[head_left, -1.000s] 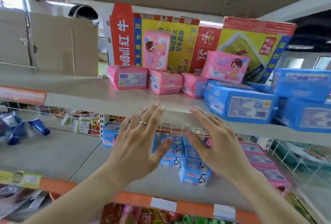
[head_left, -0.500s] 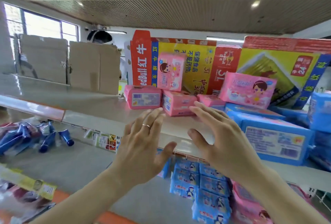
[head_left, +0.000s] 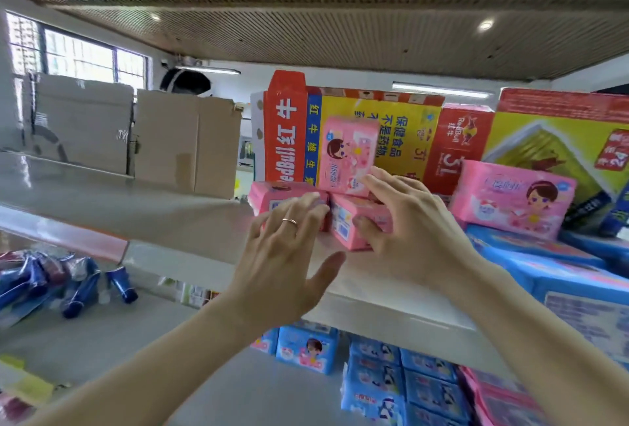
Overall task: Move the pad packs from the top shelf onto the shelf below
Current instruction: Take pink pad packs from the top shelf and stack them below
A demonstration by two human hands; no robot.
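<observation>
Pink middle pack (head_left: 347, 209) on top shelf (head_left: 153, 208) was bracketed by right hand (head_left: 415, 221), unclenched, nothing grasped; left hand (head_left: 282, 255) spread, empty. Far upright pack (head_left: 350, 153) was judged topple-prone; slow pull advised.

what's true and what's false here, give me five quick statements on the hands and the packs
1. The left hand wears a ring. True.
2. Each hand has lifted a pack. False: the left and the right hand reach at the lying pink packs on the top shelf; nothing is lifted.
3. An upright pink pack stands in front of the Red Bull carton. True.
4. Only pink packs lie on the top shelf. False: blue packs lie at its right.
5. Blue tubes lie on the lower shelf. True.
</observation>
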